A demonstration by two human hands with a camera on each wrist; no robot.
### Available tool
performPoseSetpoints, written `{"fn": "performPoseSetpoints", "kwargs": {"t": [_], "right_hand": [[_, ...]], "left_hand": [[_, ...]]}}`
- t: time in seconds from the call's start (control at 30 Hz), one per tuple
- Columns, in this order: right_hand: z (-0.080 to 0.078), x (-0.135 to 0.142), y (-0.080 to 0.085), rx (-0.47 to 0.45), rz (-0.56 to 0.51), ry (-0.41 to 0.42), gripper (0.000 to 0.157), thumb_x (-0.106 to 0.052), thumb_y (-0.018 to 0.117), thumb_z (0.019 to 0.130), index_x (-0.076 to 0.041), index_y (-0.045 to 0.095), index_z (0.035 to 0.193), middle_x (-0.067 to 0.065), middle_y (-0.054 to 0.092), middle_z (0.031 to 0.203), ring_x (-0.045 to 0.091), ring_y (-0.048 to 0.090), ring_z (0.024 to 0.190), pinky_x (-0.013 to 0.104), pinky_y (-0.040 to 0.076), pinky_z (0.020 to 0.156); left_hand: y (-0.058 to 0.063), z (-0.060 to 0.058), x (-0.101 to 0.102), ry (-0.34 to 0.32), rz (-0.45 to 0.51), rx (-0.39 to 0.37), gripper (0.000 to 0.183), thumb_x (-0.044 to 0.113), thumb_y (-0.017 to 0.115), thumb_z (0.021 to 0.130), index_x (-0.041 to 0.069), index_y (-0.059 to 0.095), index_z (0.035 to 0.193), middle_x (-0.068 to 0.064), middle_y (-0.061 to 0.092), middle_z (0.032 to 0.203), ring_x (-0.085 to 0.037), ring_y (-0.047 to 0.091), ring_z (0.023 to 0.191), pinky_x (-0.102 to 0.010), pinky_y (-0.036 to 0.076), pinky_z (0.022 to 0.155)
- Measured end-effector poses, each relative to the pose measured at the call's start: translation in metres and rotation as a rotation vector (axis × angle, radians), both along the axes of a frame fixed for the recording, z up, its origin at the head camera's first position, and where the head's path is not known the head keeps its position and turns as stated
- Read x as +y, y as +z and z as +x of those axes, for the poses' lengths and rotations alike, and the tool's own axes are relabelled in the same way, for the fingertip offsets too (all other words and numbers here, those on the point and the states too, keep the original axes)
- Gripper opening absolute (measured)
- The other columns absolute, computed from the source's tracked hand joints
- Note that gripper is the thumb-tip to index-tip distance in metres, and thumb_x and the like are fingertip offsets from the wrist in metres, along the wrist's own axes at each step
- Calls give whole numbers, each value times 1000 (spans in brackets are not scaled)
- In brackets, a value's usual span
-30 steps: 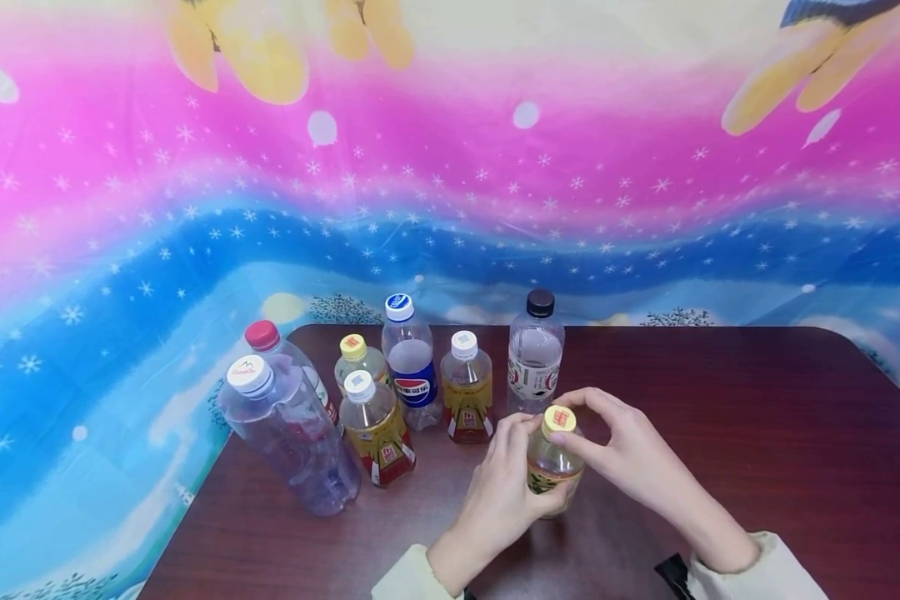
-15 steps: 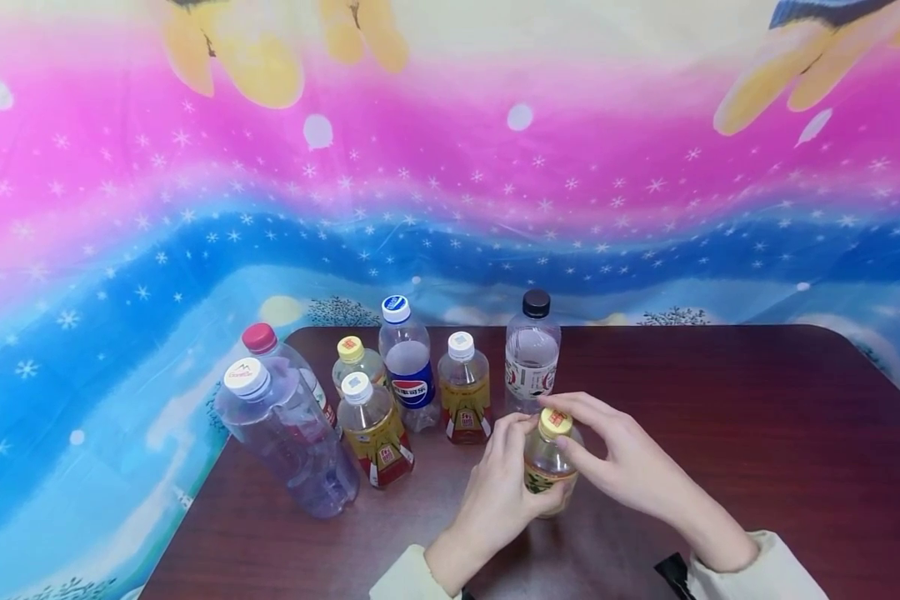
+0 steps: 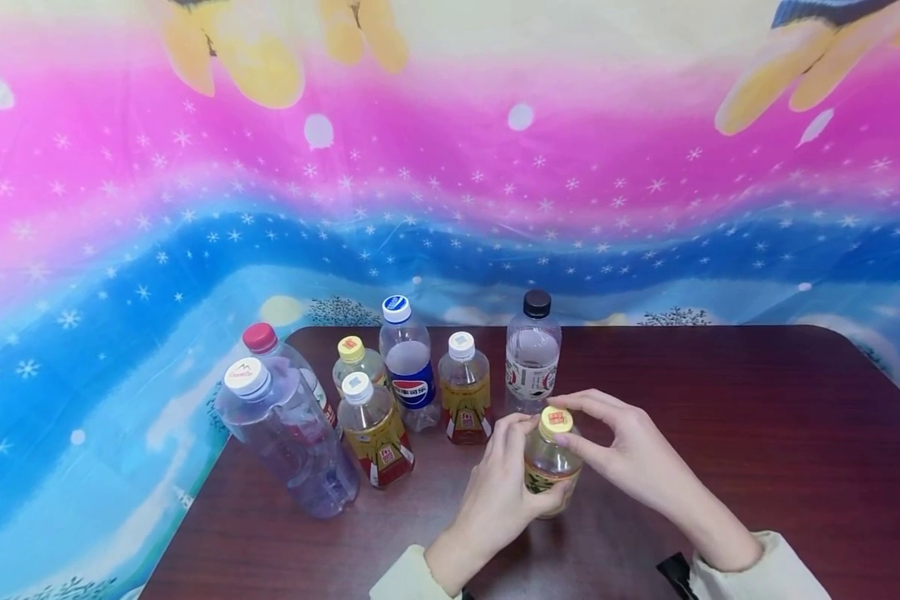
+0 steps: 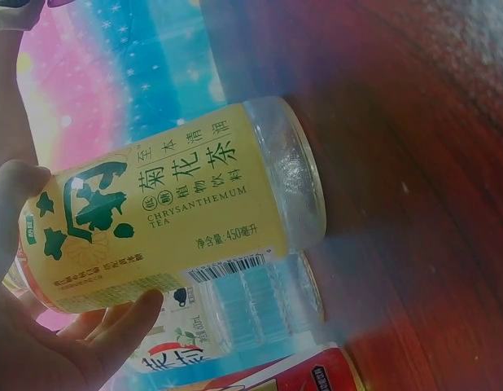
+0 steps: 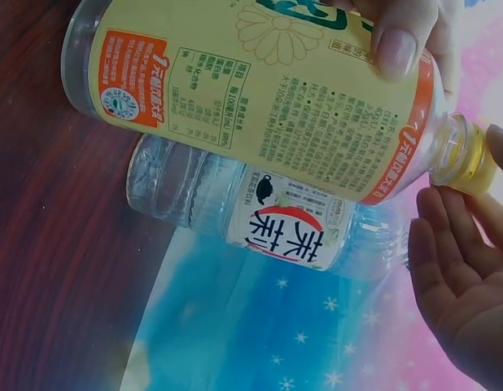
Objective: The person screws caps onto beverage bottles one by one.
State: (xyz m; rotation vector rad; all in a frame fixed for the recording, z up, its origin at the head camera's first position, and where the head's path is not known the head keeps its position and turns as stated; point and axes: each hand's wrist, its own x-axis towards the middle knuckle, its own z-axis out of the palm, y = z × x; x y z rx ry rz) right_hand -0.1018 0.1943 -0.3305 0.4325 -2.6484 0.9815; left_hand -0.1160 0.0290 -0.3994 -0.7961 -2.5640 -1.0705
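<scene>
My left hand [image 3: 491,492] grips a chrysanthemum tea bottle [image 3: 552,460] around its body. The bottle has a yellow label [image 4: 166,195] with green print, and the base looks clear and see-through. Thumb and index finger of my right hand [image 3: 641,454] pinch its yellow bottle cap [image 3: 556,422] from two sides. The right wrist view shows the cap [image 5: 471,163] seated on the neck, with the other right fingers [image 5: 451,236] just beside it. Right behind the tea bottle stands a clear bottle with a black cap [image 3: 537,304], its lower part partly hidden.
To the left stand a Pepsi bottle [image 3: 411,375], two gold-and-red labelled bottles, one near [image 3: 380,442] and one farther right [image 3: 466,400], another yellow-capped bottle [image 3: 352,354], a red-capped bottle [image 3: 261,337] and a large clear bottle [image 3: 292,442]. A printed cloth [image 3: 450,167] hangs behind the table [image 3: 757,433].
My right fingers closed over the cap and turned half a second ago, then swung back to pinch it with the top showing. The left hand keeps its grip on the bottle.
</scene>
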Motion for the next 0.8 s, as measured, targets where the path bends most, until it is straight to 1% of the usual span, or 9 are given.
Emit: {"fn": "performPoseSetpoints", "kwargs": {"t": [0.13,0.27,0.37,0.47,0.53,0.6,0.7,0.8], "right_hand": [[-2,-2,-1,-23,-11,-53,28,-23,78,78,-21,67,105,-10,68,100,9,61,96,36,50,84],[-3,-5,-3,-39,-18,-75,30,-24,78,78,-18,63,102,-8,67,98,11,60,95,39,48,83],[-3,-6,-5,-31,-16,-42,36,-22,75,81,-14,61,113,-2,68,107,17,61,104,43,49,87],[-1,-6,-5,-1,-8,26,41,-18,70,86,-13,59,125,1,66,120,22,61,113,47,49,90],[0,-5,-5,22,-2,66,40,-16,67,88,-15,60,127,1,65,123,22,61,114,46,51,90],[1,-3,-4,40,4,83,37,-14,66,88,-18,62,125,-2,65,122,19,62,112,42,52,89],[2,0,-3,52,8,79,36,-13,67,87,-19,64,123,-4,66,119,15,62,108,37,53,87],[3,1,-3,42,6,48,35,-14,70,85,-20,65,120,-6,67,115,13,63,105,33,53,85]], "left_hand": [[2,1,0,4,-3,-30,67,36,79,75,10,45,126,-4,49,126,-17,57,110,-30,57,82],[3,2,0,4,-6,-58,68,36,79,75,10,44,128,-4,49,127,-17,57,111,-30,56,84],[2,2,0,0,-8,-35,68,35,79,75,9,45,127,-4,49,126,-18,57,110,-30,57,82],[0,0,0,3,-12,12,67,33,80,74,8,46,125,-5,49,124,-19,58,108,-29,57,79],[-1,0,0,4,-13,35,66,32,80,73,8,47,124,-5,49,124,-19,58,107,-29,57,78],[-2,-1,-1,5,-14,45,65,32,80,74,8,47,123,-5,50,123,-19,59,106,-28,57,77],[-2,-1,-1,4,-12,41,65,33,80,74,8,47,124,-5,49,123,-18,58,107,-28,57,78],[-1,0,0,4,-10,29,66,33,80,74,8,47,124,-4,49,123,-18,58,107,-28,57,78]]}}
